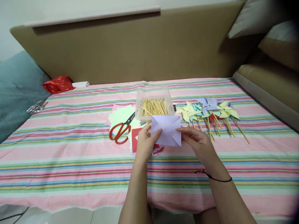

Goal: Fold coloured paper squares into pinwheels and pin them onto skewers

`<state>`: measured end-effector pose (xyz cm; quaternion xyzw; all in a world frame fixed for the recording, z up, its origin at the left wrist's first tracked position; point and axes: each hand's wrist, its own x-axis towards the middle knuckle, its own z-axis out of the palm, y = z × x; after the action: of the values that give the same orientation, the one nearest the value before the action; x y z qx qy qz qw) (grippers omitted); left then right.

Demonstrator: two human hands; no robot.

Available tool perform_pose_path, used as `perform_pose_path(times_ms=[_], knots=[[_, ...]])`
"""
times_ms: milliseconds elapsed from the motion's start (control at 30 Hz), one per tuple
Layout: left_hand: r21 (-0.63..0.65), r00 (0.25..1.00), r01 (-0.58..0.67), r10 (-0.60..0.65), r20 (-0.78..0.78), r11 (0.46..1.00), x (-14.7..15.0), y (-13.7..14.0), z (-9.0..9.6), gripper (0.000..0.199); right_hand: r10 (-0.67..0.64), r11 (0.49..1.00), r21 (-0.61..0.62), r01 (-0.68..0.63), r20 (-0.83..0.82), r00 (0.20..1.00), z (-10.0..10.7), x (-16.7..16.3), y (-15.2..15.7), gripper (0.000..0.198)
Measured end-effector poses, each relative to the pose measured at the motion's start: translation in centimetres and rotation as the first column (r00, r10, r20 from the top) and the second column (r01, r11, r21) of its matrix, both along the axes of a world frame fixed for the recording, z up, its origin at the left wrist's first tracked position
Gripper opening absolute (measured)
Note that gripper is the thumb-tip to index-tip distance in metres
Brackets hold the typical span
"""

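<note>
Both hands hold up a pale lilac square of paper (167, 130) with diagonal creases. My left hand (145, 141) pinches its left edge between thumb and fingers. My right hand (197, 141) grips its lower right edge. Under the paper lies a stack of coloured sheets with a red one (135, 139) on top. Just behind the paper stands a clear plastic box (140, 104) full of wooden sticks (155, 107).
Red-handled scissors (121, 130) lie on pale green paper (120, 115) at the left. Several finished paper pinwheels on sticks (210, 113) lie at the right. The striped cloth (70, 149) covers the surface; a tan headboard (130, 46), a red bag (58, 84) and pillows (261, 18) sit behind.
</note>
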<state>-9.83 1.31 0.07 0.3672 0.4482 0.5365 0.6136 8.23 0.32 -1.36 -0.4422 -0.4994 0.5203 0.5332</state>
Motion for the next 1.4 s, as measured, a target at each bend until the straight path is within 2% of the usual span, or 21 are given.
perform_pose_path(times_ms=[267,533,667,833,1167,1233,1333,1400], knots=[[-0.002,0.996,0.052,-0.052,-0.072,0.999,0.2,0.0,-0.3,0.033,0.043,0.999,-0.01,-0.043,0.057,0.997,0.0,0.2,0.1,0.01],[0.017,0.981,0.131,-0.127,-0.148,0.991,0.5,-0.1,-0.3,0.03,-0.144,0.987,-0.061,0.145,0.028,0.989,-0.1,-1.1,0.1,0.018],[0.026,0.976,0.164,-0.158,-0.153,0.986,0.5,0.0,-0.5,0.029,-0.182,0.982,-0.037,0.184,0.045,0.982,-0.2,-1.5,0.2,0.02],[0.035,0.983,0.142,-0.137,-0.123,0.989,0.8,0.0,-0.3,0.028,-0.172,0.984,-0.02,0.175,0.078,0.982,-0.3,-1.6,0.2,0.019],[0.111,0.973,0.076,-0.049,-0.227,0.991,1.1,0.0,-1.0,0.024,-0.15,0.988,0.055,0.144,0.135,0.979,-0.6,-1.7,0.2,0.019],[0.095,0.975,0.064,-0.042,-0.217,0.993,1.1,-0.1,-1.0,0.024,-0.147,0.989,0.033,0.145,0.063,0.987,-0.5,-1.8,0.2,0.024],[0.068,0.985,0.04,-0.028,-0.172,0.997,1.1,-0.2,-0.8,0.026,-0.145,0.989,-0.025,0.143,-0.085,0.986,-0.2,-2.2,0.2,0.049],[0.059,0.988,0.02,-0.011,-0.152,0.998,1.1,-0.2,-0.7,0.027,-0.138,0.989,-0.076,0.129,-0.121,0.983,0.0,-2.4,0.2,0.061]])
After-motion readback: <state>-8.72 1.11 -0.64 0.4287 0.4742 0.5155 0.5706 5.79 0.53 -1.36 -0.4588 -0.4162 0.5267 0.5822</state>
